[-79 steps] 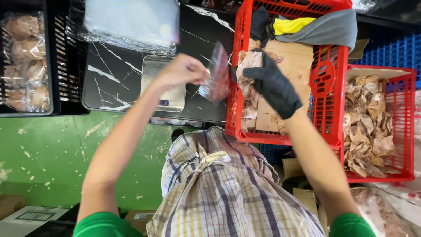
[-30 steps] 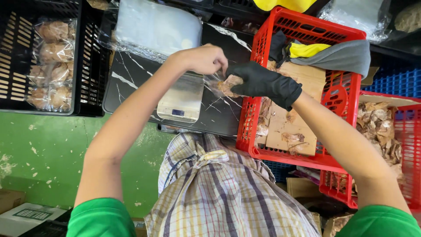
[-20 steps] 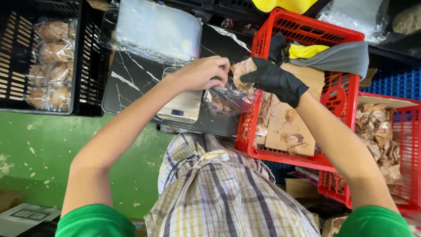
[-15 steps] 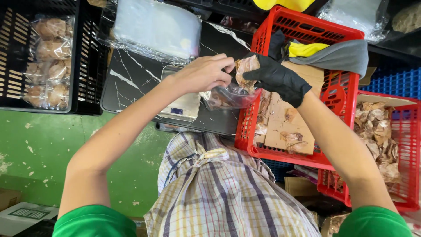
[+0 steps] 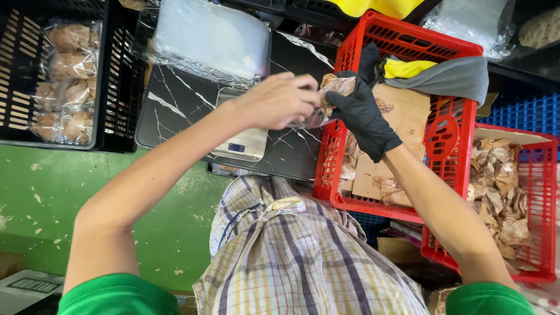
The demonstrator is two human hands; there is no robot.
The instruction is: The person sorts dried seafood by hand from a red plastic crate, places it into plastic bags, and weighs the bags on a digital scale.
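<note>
Head view: the bare left hand (image 5: 277, 100) pinches the mouth of a small clear bag (image 5: 308, 119) above the dark marble-patterned counter (image 5: 175, 99), near its right edge, its fingers curled shut on the plastic; the right hand (image 5: 361, 114), in a black glove, grasps a brown dried piece (image 5: 335, 86) between thumb and fingertips, right at the bag's opening and touching the left hand's fingers; how far the piece is inside the bag I cannot tell, since the left hand covers most of it.

Just below the hands a small digital scale (image 5: 242, 140) sits on the counter, its plate bare; a stack of clear bags (image 5: 210, 38) lies at the far edge. To the right, touching the counter's edge, stands a red crate (image 5: 446, 125) lined with cardboard and holding a few brown scraps; a second red crate (image 5: 539, 204) beyond it is heaped with the same dried pieces. At the left a black crate (image 5: 125, 76) holds filled, sealed bags (image 5: 64, 76).

To do this well, I judge, the left fingers should keep the mouth spread wide and steady; the gloved hand should push the piece well past the rim before letting go, so that nothing crumbles onto the counter; the bag is best held close over the scale.
</note>
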